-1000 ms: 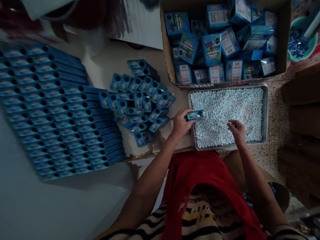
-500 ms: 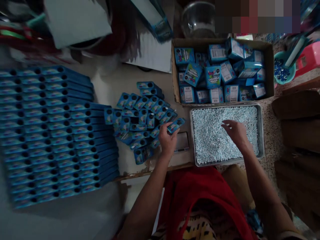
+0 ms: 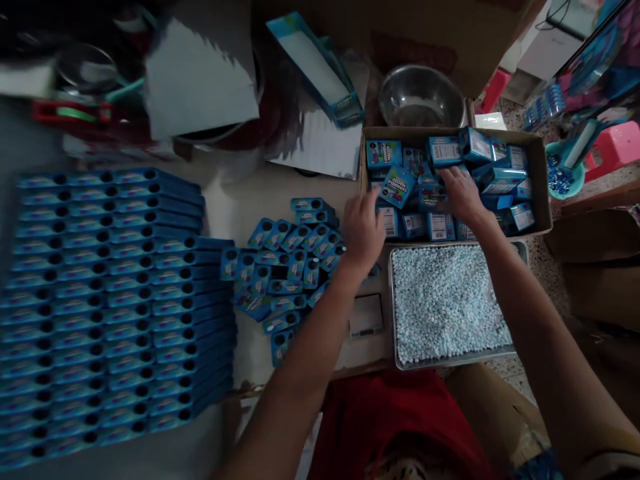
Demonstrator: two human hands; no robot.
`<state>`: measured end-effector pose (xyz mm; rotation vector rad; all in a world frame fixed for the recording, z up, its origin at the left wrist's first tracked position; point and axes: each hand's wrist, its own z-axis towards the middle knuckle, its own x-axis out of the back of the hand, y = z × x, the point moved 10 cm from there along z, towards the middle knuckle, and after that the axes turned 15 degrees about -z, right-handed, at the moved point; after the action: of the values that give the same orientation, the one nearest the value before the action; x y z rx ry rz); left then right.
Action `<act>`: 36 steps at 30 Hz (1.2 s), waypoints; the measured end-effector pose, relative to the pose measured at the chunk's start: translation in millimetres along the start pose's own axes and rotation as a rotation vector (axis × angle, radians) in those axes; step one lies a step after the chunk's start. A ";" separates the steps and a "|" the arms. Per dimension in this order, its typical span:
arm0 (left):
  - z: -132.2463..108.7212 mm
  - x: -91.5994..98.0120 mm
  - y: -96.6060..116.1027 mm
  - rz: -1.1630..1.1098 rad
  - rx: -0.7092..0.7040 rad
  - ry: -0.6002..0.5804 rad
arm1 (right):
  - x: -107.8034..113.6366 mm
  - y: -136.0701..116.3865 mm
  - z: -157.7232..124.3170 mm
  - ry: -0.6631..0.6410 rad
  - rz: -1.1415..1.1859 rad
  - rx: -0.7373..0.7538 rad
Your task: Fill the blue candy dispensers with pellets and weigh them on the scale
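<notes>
Dozens of blue boxes point(image 3: 110, 307) packed in columns across the left of the frame, dark round holes facing up; a looser cluster point(image 3: 295, 263) of similar ones at centre, partly hidden behind the left forearm point(image 3: 305, 360); right of centre, a cardboard carton point(image 3: 541, 187) full of jumbled printed boxes point(image 3: 397, 187); left hand point(image 3: 364, 227) at the carton's left edge, fingers partly bent, cannot tell whether holding anything; right hand point(image 3: 460, 190) over the middle of the carton, fingers loosely spread and curved down, covering some printed boxes, cannot tell whether gripping or merely touching; just below the carton, a metal tray point(image 3: 450, 363) spread with pale blue pellets point(image 3: 440, 307), right side crossed by the right forearm point(image 3: 540, 333); between tray and cluster, a small flat rectangle point(image 3: 366, 313) with a dark edge; above the carton, a metal bowl point(image 3: 423, 100); towards the upper left, an opened blue package point(image 3: 317, 70) and a ragged cardboard piece point(image 3: 200, 87); under these, a pale tabletop point(image 3: 250, 193), brown and worn along the lower edge; at the right, speckled floor point(image 3: 545, 283), brown cartons point(image 3: 595, 247) and a teal bowl point(image 3: 579, 187) of shiny blue pieces point(image 3: 555, 177); red cloth point(image 3: 380, 413) at bottom centre; dim light throughout.
</notes>
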<state>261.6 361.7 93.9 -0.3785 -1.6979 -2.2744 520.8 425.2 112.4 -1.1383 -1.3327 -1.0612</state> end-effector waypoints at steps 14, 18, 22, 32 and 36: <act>29.9 -40.6 -12.3 -0.532 0.236 -0.193 | 38.0 -12.6 -132.8 0.186 0.950 -0.147; -27.5 -44.8 12.1 -0.777 0.428 -0.048 | 52.6 -35.2 -178.2 0.009 1.073 -0.052; -99.6 -64.7 6.5 -1.018 0.846 0.149 | 24.6 -26.0 -234.7 0.021 1.237 -0.283; -244.0 -111.1 19.7 -1.049 1.302 -0.171 | -1.7 -13.0 -278.5 0.144 0.928 -0.280; -266.3 -121.0 -1.2 -1.013 1.391 -0.182 | -18.1 -41.3 -286.8 0.003 1.039 -0.095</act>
<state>361.9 114.1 -25.3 0.7350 -3.4445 -0.7482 525.3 134.9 114.0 -1.6140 -0.5130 -0.3447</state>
